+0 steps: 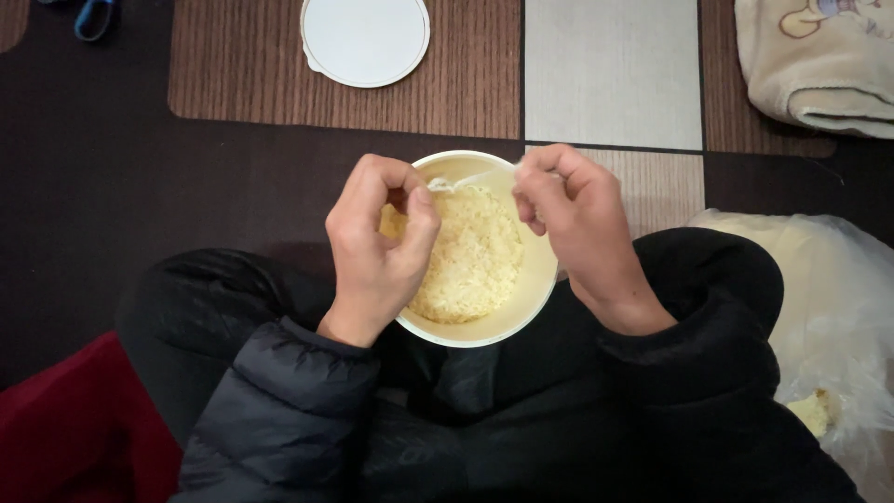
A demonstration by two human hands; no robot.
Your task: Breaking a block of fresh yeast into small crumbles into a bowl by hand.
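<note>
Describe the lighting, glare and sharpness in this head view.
Head view: soft, even indoor light; the left hand, right hand and noodle cup are sharp; the white lid looks nearly blown out; the plastic bag shows a pale sheen; the dark jacket loses detail in shadow.

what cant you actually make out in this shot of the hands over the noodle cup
- Head view: the small clear thing pinched between left hand and right hand is mostly hidden by fingers; its kind is unclear.
- Noodle cup: the left side is covered by the left hand.
- Blue item: cut off by the top edge.
- Plastic bag: cut by the right edge, contents blurred.
</note>
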